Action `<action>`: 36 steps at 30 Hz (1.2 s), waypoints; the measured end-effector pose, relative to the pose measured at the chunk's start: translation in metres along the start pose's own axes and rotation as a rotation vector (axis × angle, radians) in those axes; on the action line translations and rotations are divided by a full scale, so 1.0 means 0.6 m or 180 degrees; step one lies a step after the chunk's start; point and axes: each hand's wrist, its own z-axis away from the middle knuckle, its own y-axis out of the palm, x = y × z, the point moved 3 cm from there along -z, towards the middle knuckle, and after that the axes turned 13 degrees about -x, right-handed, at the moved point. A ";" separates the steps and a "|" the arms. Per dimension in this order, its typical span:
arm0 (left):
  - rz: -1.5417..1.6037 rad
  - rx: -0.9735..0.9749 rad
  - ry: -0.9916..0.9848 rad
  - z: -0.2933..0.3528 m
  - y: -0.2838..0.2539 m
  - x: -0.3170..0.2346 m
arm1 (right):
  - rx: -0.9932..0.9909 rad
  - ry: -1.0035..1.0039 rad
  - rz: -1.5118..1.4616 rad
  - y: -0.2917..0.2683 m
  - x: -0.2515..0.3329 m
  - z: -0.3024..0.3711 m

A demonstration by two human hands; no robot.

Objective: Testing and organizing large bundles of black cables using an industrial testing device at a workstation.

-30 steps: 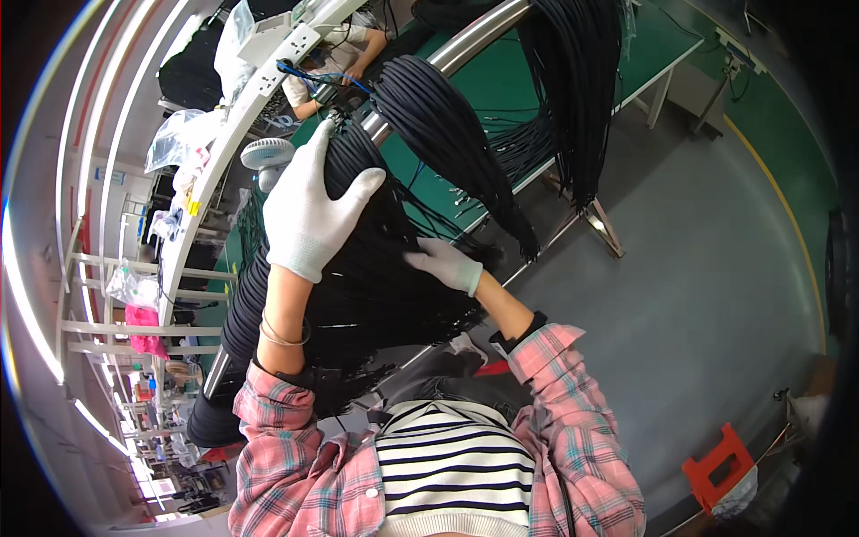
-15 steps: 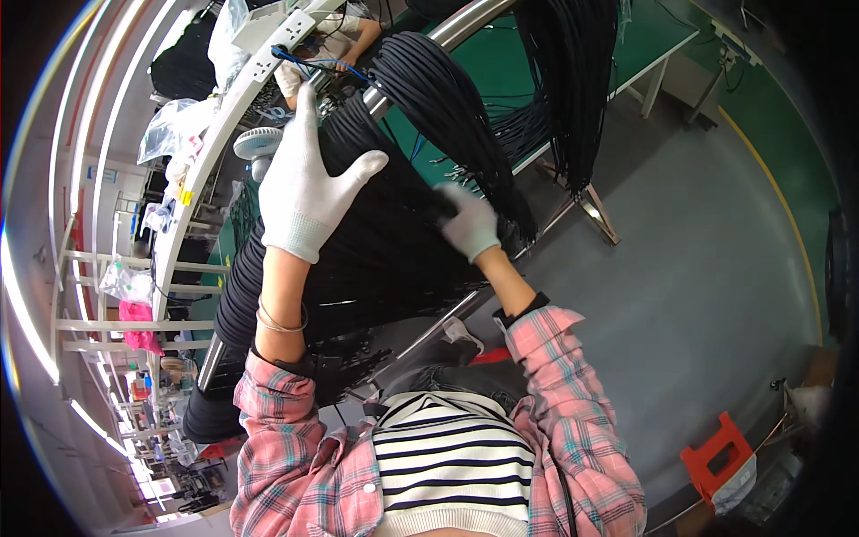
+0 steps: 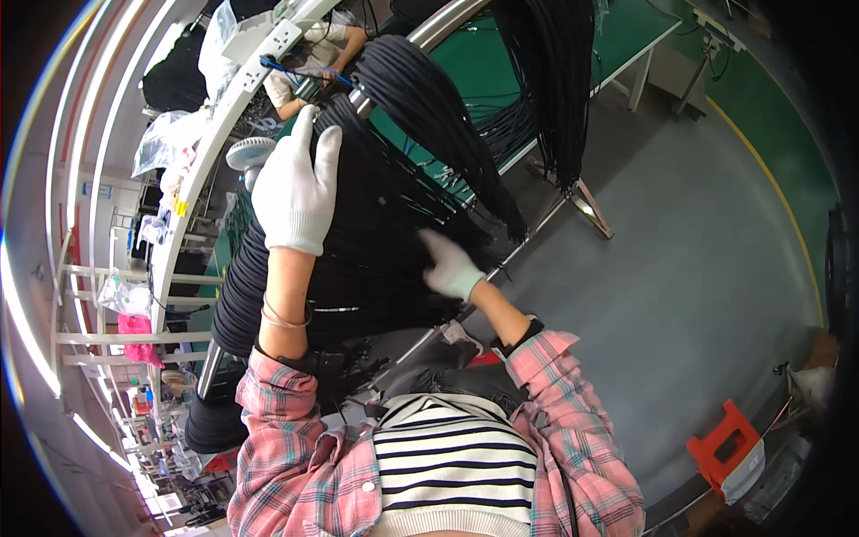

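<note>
Long black cables (image 3: 376,224) hang in a thick bundle over a slanted metal rail (image 3: 447,29). My left hand (image 3: 291,197), in a white knitted glove, lies along the upper left side of this bundle. Its fingers stretch toward the rail and the thumb stands apart. Lower down, at the bundle's right side, my right hand (image 3: 455,270) wears the same kind of glove. Motion blurs its fingertips, but the fingers and thumb look spread over the cables. Whether either hand presses on the cables I cannot tell.
More black cable bundles (image 3: 546,98) hang farther along the rail. Behind them stands a green-topped table (image 3: 626,54). A co-worker's arm (image 3: 347,52) shows beyond the power strip (image 3: 268,58). A small fan (image 3: 249,152) stands left; a red stool (image 3: 729,447) stands lower right.
My left hand has shifted slightly left and down, its thumb now closer to the fingers. My right hand has moved down and left along the cables. The whole view has shifted slightly.
</note>
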 end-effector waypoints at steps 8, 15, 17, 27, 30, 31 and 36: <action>-0.0085 -0.0283 0.0216 0.011 -0.016 0.011 | -0.1865 -0.0482 -0.0223 -0.185 0.117 -0.096; -0.0542 -0.0298 0.0381 0.015 -0.001 0.008 | -0.0662 -0.0238 -0.0098 -0.124 0.159 -0.167; 0.0069 -0.0099 -0.0117 0.010 -0.011 0.005 | -0.0039 -0.0141 -0.1466 -0.120 0.184 -0.158; 0.1133 -0.0583 0.0757 -0.056 0.013 -0.086 | -0.0987 -0.0421 -0.0608 -0.169 0.176 -0.184; 0.0995 -0.0202 0.0674 -0.073 0.034 -0.072 | -0.0730 0.0209 -0.1427 -0.131 0.205 -0.162; 0.0861 0.0026 0.0383 -0.078 0.034 -0.059 | -0.0680 0.0407 -0.1659 -0.128 0.214 -0.158; -0.0317 0.0153 0.0241 -0.081 0.042 -0.078 | -0.1286 0.0180 -0.0471 -0.165 0.082 -0.127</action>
